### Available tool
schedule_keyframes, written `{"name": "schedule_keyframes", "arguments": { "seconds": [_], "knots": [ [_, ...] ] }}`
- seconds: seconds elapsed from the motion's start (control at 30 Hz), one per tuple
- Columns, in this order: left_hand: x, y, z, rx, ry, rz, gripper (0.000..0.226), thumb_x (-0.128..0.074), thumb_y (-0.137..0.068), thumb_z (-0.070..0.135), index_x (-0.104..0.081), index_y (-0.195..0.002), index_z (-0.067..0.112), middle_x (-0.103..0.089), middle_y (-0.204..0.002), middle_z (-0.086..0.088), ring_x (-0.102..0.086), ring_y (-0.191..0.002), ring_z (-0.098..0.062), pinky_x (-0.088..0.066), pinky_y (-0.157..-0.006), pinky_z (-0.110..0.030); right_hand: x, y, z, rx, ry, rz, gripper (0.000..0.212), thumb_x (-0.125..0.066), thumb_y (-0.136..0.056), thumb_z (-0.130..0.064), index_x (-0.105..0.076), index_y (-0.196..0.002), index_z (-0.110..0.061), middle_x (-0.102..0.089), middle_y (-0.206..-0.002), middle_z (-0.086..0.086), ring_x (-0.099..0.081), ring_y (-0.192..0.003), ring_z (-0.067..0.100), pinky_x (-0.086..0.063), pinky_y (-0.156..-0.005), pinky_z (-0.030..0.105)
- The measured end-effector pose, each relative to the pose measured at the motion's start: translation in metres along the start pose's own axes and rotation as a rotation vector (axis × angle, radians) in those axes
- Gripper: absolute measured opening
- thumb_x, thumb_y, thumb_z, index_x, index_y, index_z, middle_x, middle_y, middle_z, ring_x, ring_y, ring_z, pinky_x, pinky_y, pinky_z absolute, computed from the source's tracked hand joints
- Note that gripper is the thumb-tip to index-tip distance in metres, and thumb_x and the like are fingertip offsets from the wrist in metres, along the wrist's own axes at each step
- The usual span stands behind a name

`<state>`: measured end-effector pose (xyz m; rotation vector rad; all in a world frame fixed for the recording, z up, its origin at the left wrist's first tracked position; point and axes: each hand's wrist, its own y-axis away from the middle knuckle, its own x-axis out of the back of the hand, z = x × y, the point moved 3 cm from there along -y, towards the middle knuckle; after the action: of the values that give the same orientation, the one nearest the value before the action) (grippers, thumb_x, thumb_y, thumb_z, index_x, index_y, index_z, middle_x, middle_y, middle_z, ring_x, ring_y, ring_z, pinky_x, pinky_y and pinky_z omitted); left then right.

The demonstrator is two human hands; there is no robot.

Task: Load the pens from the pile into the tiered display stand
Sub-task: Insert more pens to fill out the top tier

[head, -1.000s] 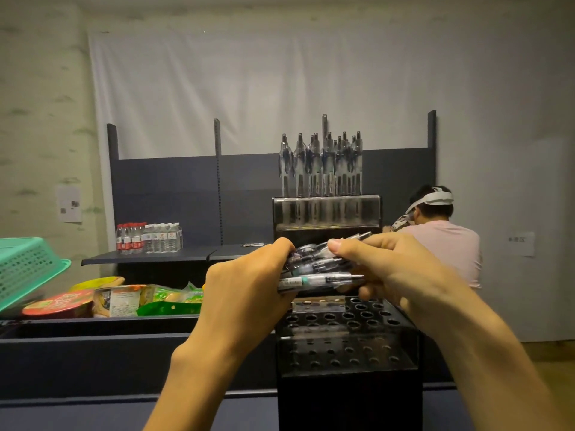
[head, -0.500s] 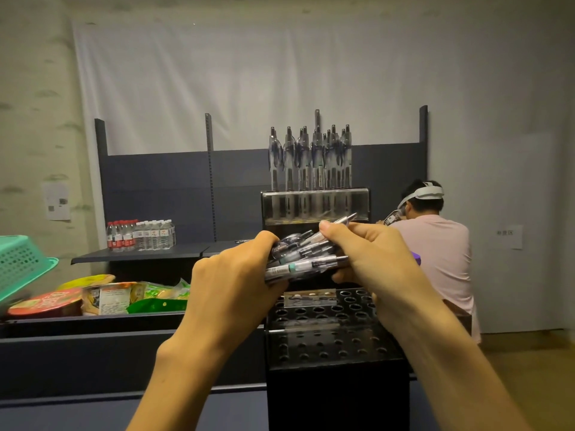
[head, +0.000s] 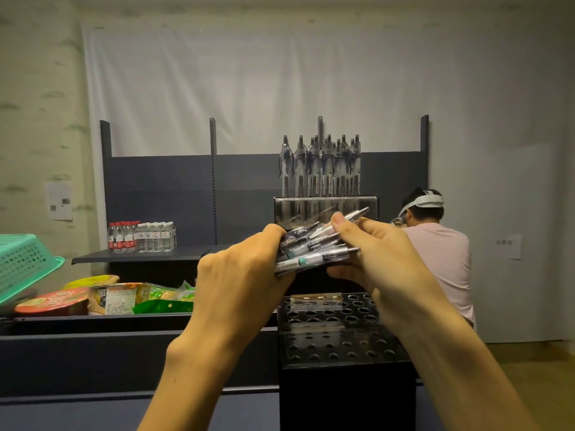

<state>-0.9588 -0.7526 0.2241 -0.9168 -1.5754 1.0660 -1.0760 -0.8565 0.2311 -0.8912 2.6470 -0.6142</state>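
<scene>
Head view. The left hand (head: 239,275) holds a bundle of pens (head: 314,247) in a closed grip, fingers curled round one end so that the pens lie roughly level, tips pointing right. The right hand (head: 382,262) meets the bundle from the other side; its thumb and forefinger pinch a single pen (head: 354,214) at the top of the bundle, which angles up and to the right. Both hands hang above the tiered display stand (head: 339,334), a black stepped block whose two lower tiers show rows of round holes, all visible ones unfilled. The top tier (head: 323,209), behind the hands, has a clear front and carries a cluster of upright pens (head: 320,166), clip ends up.

Left of the stand, a long dark shelf tray (head: 93,321) holds packaged foods: a red-lidded bowl (head: 51,303), a yellow packet (head: 91,279), a printed pouch (head: 119,298) and green bags (head: 165,301); their print is too blurred to read. A green perforated basket (head: 21,264) tilts in at the left edge. On the rear shelf (head: 140,256) stand bottles, red-labelled (head: 122,236) at left and clear with white labels (head: 157,236) at right; the labels are illegible. A paper sheet (head: 59,200) on the left wall bears square code marks, and a small sign (head: 508,245) on the right wall bears characters too small to read. A second person (head: 435,250) in a pale shirt and white head strap faces away behind the stand.
</scene>
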Motion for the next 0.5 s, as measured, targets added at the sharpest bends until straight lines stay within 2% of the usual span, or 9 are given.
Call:
{"name": "schedule_keyframes", "arguments": {
  "seconds": [0.17, 0.27, 0.33, 0.43, 0.5],
  "knots": [
    [0.006, 0.000, -0.007, 0.034, -0.016, -0.001, 0.030, -0.080, -0.069, 0.029, -0.060, -0.085, 0.015, -0.066, -0.065, 0.003, -0.058, -0.048, -0.020, -0.036, -0.040, -0.024, 0.012, -0.020, -0.011, 0.050, -0.053, 0.224, 0.031, -0.040, -0.102, -0.037, -0.058, -0.091, -0.014, -0.073, -0.088, 0.009, -0.072, -0.071, 0.016, -0.054, -0.055, 0.027],
    [0.005, 0.001, -0.012, 0.050, -0.002, 0.004, 0.033, -0.083, -0.068, 0.027, -0.058, -0.086, 0.015, -0.066, -0.067, 0.002, -0.059, -0.049, -0.024, -0.044, -0.039, -0.030, 0.021, -0.028, -0.019, 0.142, -0.033, 0.301, 0.028, -0.034, -0.104, -0.037, -0.048, -0.097, -0.014, -0.072, -0.087, 0.013, -0.070, -0.061, 0.017, -0.049, -0.043, 0.022],
    [0.001, 0.002, -0.012, 0.061, 0.002, 0.000, 0.033, -0.083, -0.067, 0.027, -0.057, -0.085, 0.016, -0.066, -0.066, 0.002, -0.059, -0.050, -0.026, -0.043, -0.040, -0.029, 0.030, -0.034, -0.023, 0.212, -0.050, 0.403, 0.028, -0.032, -0.104, -0.037, -0.044, -0.100, -0.012, -0.070, -0.088, 0.015, -0.067, -0.057, 0.016, -0.049, -0.043, 0.021],
    [-0.003, 0.002, -0.010, 0.061, 0.007, -0.006, 0.032, -0.083, -0.065, 0.026, -0.057, -0.082, 0.016, -0.064, -0.063, 0.003, -0.057, -0.048, -0.025, -0.035, -0.041, -0.024, 0.043, -0.045, -0.031, 0.294, -0.059, 0.585, 0.025, -0.031, -0.105, -0.037, -0.042, -0.098, -0.016, -0.069, -0.091, 0.016, -0.064, -0.052, 0.010, -0.048, -0.043, 0.019],
    [-0.005, 0.002, -0.009, 0.050, 0.022, -0.008, 0.031, -0.083, -0.065, 0.025, -0.058, -0.082, 0.017, -0.065, -0.065, 0.004, -0.058, -0.049, -0.023, -0.036, -0.041, -0.025, 0.049, -0.052, -0.038, 0.362, -0.041, 0.678, 0.023, -0.030, -0.105, -0.036, -0.040, -0.091, -0.021, -0.067, -0.092, 0.017, -0.062, -0.050, 0.010, -0.044, -0.040, 0.018]
  ]
}}
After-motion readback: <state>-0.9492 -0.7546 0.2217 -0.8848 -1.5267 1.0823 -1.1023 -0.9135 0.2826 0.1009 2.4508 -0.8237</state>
